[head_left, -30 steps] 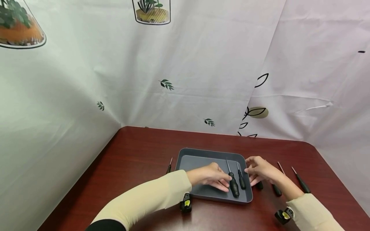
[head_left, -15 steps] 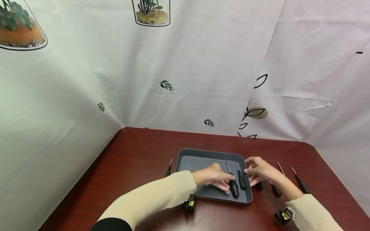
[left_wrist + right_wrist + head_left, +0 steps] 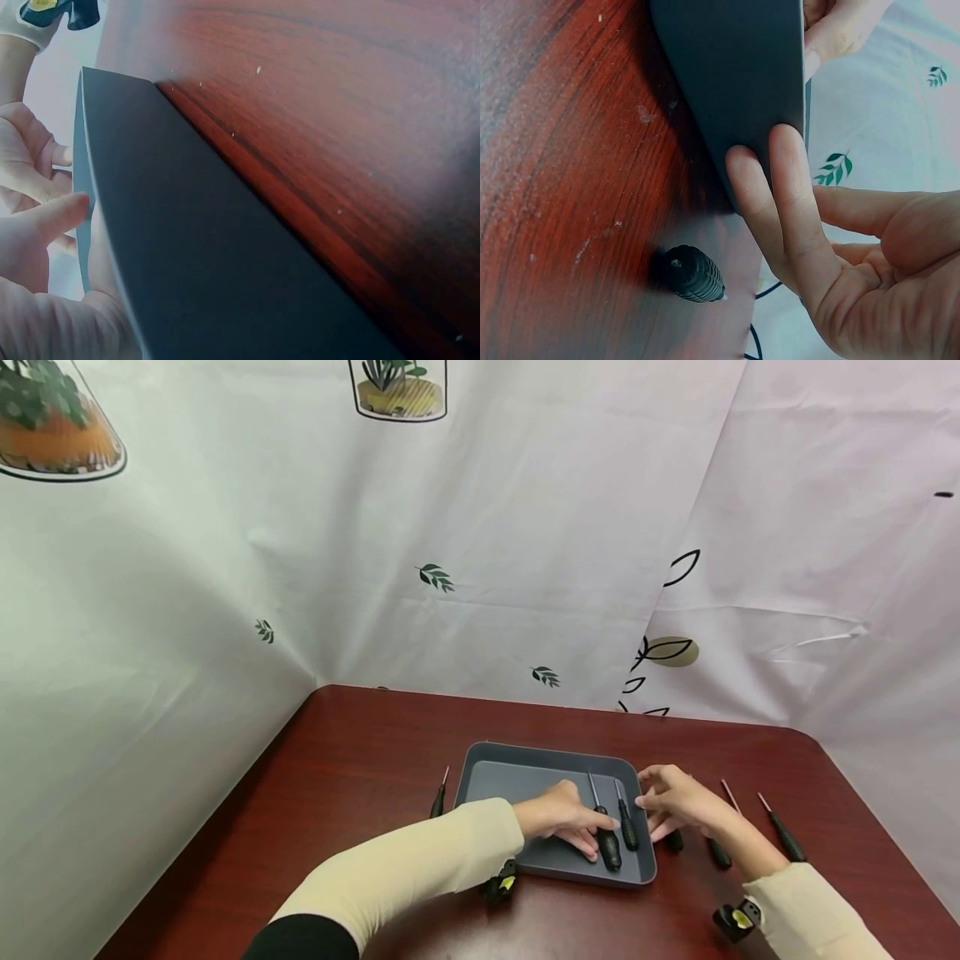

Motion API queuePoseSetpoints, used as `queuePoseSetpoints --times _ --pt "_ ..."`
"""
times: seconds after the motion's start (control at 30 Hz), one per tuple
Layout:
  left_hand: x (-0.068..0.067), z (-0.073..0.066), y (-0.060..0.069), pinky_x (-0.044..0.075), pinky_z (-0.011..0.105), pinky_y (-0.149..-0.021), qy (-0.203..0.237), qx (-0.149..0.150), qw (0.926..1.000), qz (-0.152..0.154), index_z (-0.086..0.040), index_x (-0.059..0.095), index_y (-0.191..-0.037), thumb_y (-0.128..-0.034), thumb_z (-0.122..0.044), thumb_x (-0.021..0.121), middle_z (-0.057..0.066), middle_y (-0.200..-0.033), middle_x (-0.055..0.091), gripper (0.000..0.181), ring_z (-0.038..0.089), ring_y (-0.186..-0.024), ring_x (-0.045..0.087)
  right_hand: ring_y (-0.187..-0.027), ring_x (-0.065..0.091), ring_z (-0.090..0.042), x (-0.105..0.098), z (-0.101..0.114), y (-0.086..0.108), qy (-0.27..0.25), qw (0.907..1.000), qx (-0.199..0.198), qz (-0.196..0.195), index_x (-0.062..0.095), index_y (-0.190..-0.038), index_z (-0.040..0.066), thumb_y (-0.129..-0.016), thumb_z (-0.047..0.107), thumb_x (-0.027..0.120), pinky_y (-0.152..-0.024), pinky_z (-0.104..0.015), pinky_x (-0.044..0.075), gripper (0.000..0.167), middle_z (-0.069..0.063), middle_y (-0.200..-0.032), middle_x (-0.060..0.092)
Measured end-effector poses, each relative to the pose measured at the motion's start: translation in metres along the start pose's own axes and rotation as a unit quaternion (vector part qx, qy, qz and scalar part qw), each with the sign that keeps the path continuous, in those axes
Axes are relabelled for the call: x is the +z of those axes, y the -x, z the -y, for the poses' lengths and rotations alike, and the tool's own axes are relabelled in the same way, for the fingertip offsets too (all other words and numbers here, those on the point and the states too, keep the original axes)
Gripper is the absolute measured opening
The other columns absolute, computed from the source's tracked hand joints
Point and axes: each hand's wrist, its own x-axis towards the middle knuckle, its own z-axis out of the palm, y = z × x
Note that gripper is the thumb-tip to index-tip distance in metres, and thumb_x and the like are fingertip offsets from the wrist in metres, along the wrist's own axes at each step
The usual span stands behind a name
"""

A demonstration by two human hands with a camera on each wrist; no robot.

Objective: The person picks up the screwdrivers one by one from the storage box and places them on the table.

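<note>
At the grey tray [image 3: 513, 779], left fingers [image 3: 600, 819] cross a black-handled screwdriver [image 3: 612, 856] and right fingers [image 3: 787, 154] touch the wall [image 3: 731, 75], grips unclear.

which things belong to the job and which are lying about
Likely job things:
gray tray, touched by right hand
larger screwdriver inside, left hand at its handle
smaller screwdriver beside it

Seemingly lying about:
lone screwdriver left of tray
three screwdrivers to its right

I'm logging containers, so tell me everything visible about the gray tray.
The gray tray is a shallow, matte rectangle with rounded corners, perhaps metal. It sits open side up on the brown table. Two screwdrivers lie inside, toward its right end. The right hand touches its right wall; the left hand reaches over its inside.
</note>
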Motion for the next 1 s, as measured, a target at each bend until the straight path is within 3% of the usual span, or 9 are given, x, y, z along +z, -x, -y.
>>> queuePoseSetpoints --times 0.17,0.47,0.73,1.0 --pt "-0.0005 -0.0003 -0.0012 0.062 0.03 -0.054 -0.009 -0.004 0.9999 0.007 0.01 0.061 -0.075 -0.085 -0.017 0.082 0.021 -0.064 0.066 0.035 0.032 -0.064 0.072 -0.061 0.065 -0.023 0.0001 -0.0005 0.0 0.001 1.0 0.0 0.004 0.023 -0.137 -0.027 -0.099 -0.005 0.053 -0.056 -0.042 0.063 0.053 -0.021 -0.089 0.059" --pt "-0.0014 0.0012 -0.0077 0.062 0.032 -0.052 0.006 0.018 0.9997 0.016 0.013 0.061 -0.075 -0.0846 -0.009 0.08 0.028 -0.067 0.066 0.032 0.039 -0.069 0.071 -0.061 0.065 -0.023 -0.0012 -0.0006 -0.0003 0.006 1.0 -0.007 0.002 0.024 -0.136 -0.027 -0.099 -0.005 0.054 -0.056 -0.042 0.063 0.053 -0.02 -0.088 0.058" --pt "-0.0049 0.0003 -0.0061 0.062 0.03 -0.051 -0.007 0.019 0.9998 0.001 0.012 0.062 -0.072 -0.0802 -0.004 0.078 0.027 -0.065 0.066 0.024 0.038 -0.069 0.071 -0.061 0.065 -0.022 -0.0005 -0.0004 -0.0007 0.004 0.9999 -0.01 0.004 0.024 -0.136 -0.028 -0.099 -0.004 0.054 -0.056 -0.042 0.063 0.053 -0.019 -0.088 0.059" --pt "-0.0077 0.0016 -0.0035 0.062 0.028 -0.053 -0.011 0.025 0.9996 0.006 0.008 0.061 -0.07 -0.0763 -0.002 0.076 0.02 -0.062 0.067 0.019 0.034 -0.065 0.072 -0.061 0.065 -0.022 -0.0012 -0.0005 0.0004 0.002 0.9999 -0.013 0.006 0.023 -0.136 -0.028 -0.099 -0.005 0.054 -0.056 -0.042 0.063 0.054 -0.02 -0.089 0.059"
